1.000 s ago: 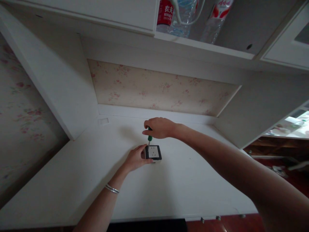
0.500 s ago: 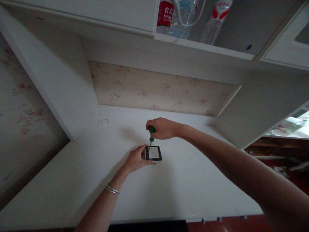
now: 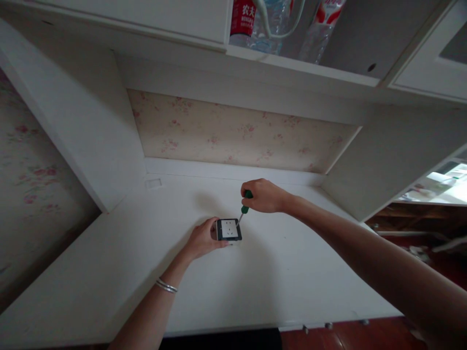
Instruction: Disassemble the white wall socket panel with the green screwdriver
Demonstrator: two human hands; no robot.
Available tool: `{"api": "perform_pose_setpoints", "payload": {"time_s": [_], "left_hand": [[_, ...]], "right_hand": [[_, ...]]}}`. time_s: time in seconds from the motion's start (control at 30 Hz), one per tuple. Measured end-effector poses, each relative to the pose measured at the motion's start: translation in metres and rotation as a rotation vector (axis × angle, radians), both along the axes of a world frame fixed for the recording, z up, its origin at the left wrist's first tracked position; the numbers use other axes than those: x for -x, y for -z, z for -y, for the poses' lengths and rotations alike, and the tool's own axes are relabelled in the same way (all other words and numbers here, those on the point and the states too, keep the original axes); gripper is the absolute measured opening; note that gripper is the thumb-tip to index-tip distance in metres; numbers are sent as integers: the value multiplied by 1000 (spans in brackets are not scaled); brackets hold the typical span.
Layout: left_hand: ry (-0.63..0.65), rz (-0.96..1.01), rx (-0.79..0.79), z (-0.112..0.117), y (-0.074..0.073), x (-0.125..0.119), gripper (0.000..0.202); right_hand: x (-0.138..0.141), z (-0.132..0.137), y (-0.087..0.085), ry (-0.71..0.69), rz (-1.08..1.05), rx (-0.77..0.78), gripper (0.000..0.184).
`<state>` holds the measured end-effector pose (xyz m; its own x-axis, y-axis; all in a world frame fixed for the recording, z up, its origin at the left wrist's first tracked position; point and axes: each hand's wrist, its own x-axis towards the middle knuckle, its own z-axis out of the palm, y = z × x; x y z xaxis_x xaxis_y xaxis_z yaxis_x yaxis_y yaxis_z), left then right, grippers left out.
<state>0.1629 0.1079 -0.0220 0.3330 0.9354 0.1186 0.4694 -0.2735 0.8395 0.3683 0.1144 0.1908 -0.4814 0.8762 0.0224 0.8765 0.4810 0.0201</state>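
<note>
A wall socket (image 3: 229,229) with a white face and black side strips sits on a white box on the desk. My left hand (image 3: 203,238) grips its left side, thumb and fingers around the near and far edges. In my right hand (image 3: 263,195) is a screwdriver (image 3: 245,209) with a green handle, held tilted above the socket. Its metal shaft points down to the black strip on the socket's right side, where the tip seems to touch. The exact contact is too small to make out.
The white desk (image 3: 175,291) spreads around the hands. Cabinet panels stand left and right, and an overhead shelf (image 3: 302,64) holds plastic bottles (image 3: 243,19) and a white cable (image 3: 279,35). A rectangular recess (image 3: 153,183) lies at the desk's back left.
My right hand has moved the screwdriver from the socket's left strip across to its right strip. My left hand still grips the socket. The view has shifted slightly.
</note>
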Motion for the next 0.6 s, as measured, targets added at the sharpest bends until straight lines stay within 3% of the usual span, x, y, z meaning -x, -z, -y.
{"api": "perform_pose_setpoints", "payload": {"time_s": [0.6], "left_hand": [[-1,-12,-20,-2,3,-1,80]], "right_hand": [[-4,5,6,17,10,21,18]]}}
